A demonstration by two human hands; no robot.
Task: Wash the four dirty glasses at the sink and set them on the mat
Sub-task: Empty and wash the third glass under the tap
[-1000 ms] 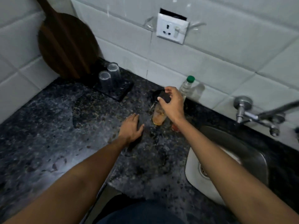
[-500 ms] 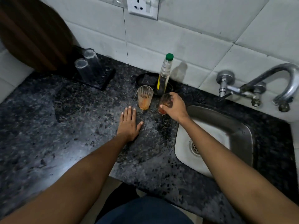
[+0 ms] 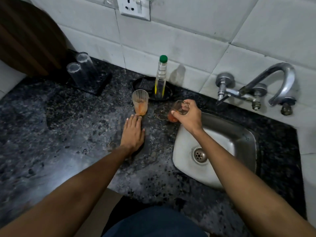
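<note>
Lifted off the counter (image 3: 68,134) since a moment ago, the stained glass (image 3: 177,111) tilts in the right hand (image 3: 187,115), fingers curled round it. Left hand (image 3: 133,132) lies flat, fingers straight, fingertips by the second dirty glass (image 3: 140,102).

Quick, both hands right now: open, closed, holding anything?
Left hand: open, flat on the counter, holding nothing.
Right hand: fingers curled round the dirty glass.

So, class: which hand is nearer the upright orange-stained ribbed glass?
Left. The left hand lies flat just below the orange-stained ribbed glass; the right hand is farther right, holding another glass.
</note>
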